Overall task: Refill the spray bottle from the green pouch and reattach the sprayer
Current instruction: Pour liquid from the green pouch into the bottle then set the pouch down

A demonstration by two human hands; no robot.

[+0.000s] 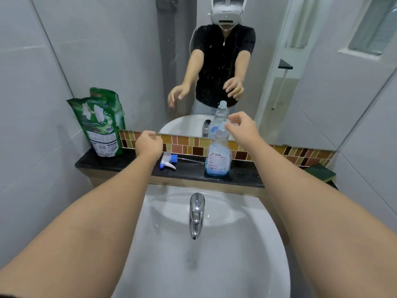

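Observation:
A clear spray bottle (218, 157) with a little blue liquid at its bottom stands uncapped on the black ledge (116, 163) behind the sink. Its white and blue sprayer (168, 161) lies on its side on the ledge, left of the bottle, with its tube pointing right. The green pouch (100, 125) leans upright against the wall at the ledge's left end. My right hand (242, 125) hovers just right of the bottle's neck, fingers apart, holding nothing. My left hand (148, 143) hangs above the ledge between pouch and sprayer, fingers loosely curled and empty.
A white basin (247, 244) with a chrome tap (196, 214) lies below the ledge. A mirror (129, 61) above a strip of coloured tiles reflects me and the bottle. A green sponge (321, 173) sits at the ledge's right end.

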